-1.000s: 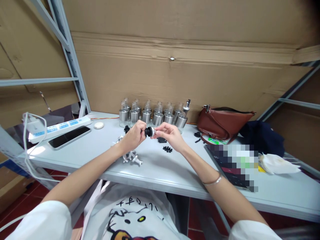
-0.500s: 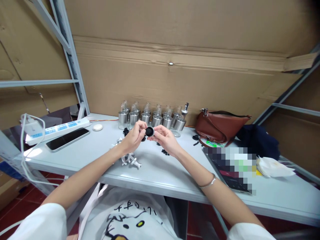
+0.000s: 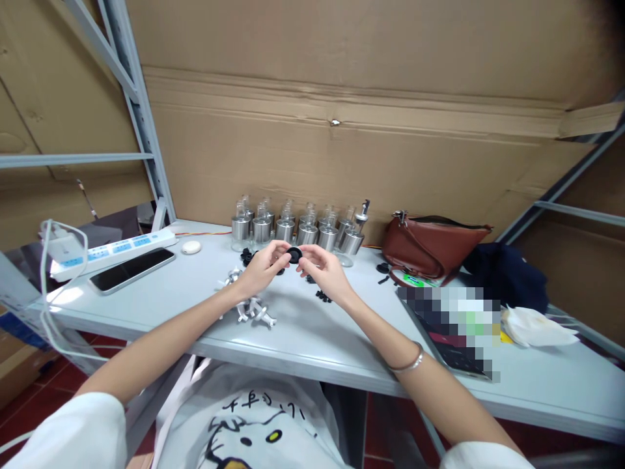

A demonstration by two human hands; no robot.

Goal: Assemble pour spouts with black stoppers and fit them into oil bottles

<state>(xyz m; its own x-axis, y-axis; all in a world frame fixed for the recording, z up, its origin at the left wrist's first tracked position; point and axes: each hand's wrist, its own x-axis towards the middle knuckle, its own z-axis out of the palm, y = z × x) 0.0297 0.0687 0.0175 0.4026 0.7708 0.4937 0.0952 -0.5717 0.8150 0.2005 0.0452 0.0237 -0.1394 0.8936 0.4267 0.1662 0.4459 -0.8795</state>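
A small black round part [image 3: 293, 253] is held in the air between both hands, above the grey tabletop [image 3: 342, 329] and just in front of a row of steel-and-glass bottles [image 3: 297, 229]. The left hand [image 3: 261, 267] comes in from the left, its fingers [image 3: 279, 247] pinched narrowly on the part's left edge. The right hand [image 3: 323, 268] meets it from the other side, with its fingers [image 3: 308, 251] closed on the right edge. The part sits right between the two sets of fingertips, touching both.

Only the dark top face of the part shows. Its underside and rim are covered by the fingertips, and it is too small to tell whether it is a cap, a ring or a stopper.

Below the left hand lie pale metal spout pieces [image 3: 251, 307], partly hidden behind the wrist. Loose black bits [image 3: 323, 297] lie near the right wrist. A brown bag [image 3: 432, 244] stands to the right, and a flat item before it is pixelated beyond reading.
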